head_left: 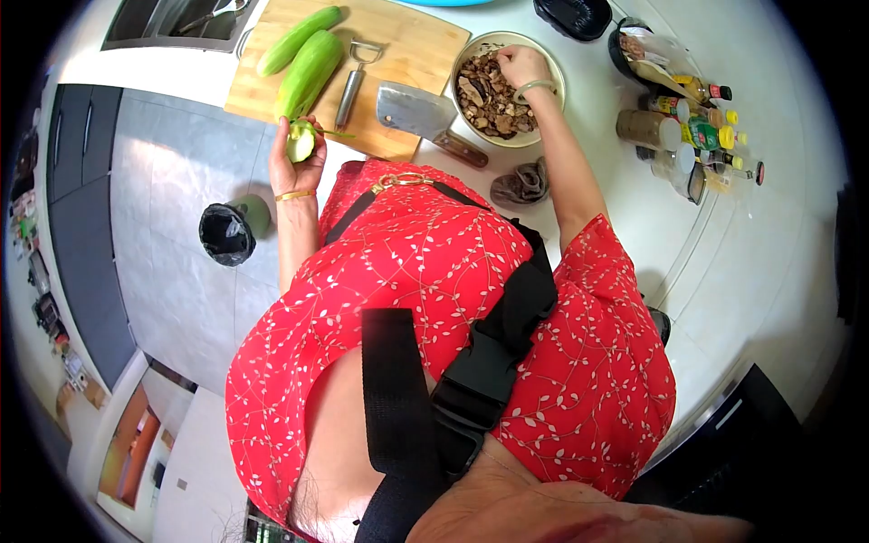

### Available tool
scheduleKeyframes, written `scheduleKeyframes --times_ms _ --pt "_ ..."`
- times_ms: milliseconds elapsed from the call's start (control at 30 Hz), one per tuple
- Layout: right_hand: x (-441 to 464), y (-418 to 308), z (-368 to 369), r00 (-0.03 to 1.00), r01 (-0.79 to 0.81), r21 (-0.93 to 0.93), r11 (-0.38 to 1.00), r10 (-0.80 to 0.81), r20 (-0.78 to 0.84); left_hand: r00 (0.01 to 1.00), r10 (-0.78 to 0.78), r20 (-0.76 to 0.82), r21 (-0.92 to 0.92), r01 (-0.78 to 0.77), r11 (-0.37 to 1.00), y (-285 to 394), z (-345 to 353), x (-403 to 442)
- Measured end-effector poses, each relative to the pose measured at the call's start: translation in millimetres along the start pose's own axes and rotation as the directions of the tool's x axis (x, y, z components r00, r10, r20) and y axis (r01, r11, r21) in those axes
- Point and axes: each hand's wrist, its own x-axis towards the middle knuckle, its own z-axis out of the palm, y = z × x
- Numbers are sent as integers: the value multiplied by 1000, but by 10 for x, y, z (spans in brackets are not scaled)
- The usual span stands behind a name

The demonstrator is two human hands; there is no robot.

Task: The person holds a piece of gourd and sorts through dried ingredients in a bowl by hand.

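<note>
My left hand (pixel 303 161) is closed around a green vegetable piece (pixel 300 143) with a pale cut face, beyond the cutting board's near edge. My right hand (pixel 523 71) reaches into a pale bowl (pixel 557 83) of brown chopped pieces (pixel 489 101), fingers curled down and fingertips hidden. Two long green vegetables (pixel 310 74) lie on the wooden cutting board (pixel 412 41), one end close to my left hand. A peeler (pixel 351 90) rests beside them. The cleaver (pixel 418 110) lies across the board's right edge, its wooden handle toward the bowl's near side.
Below the bowl is a crumpled dark cloth (pixel 520 184). Bottles and jars (pixel 692 131) stand at the right, near black containers (pixel 575 14). A sink (pixel 176 27) is at the upper left. A lined bin (pixel 228 233) stands on the floor at left.
</note>
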Motion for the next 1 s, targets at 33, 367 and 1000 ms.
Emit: scheduleKeyframes --times_ms 33,367,1000 --pt "7 26 -1 999 -20 17 1000 21 -30 1000 6 -13 8 -6 1000 -6 2 0" --pt "17 -196 95 991 69 -74 995 -60 117 999 13 -33 11 -13 1000 -4 13 -1" --pt "-135 66 -151 926 -352 801 484 54 374 1000 -4 -25 37 5 999 -13 46 -13"
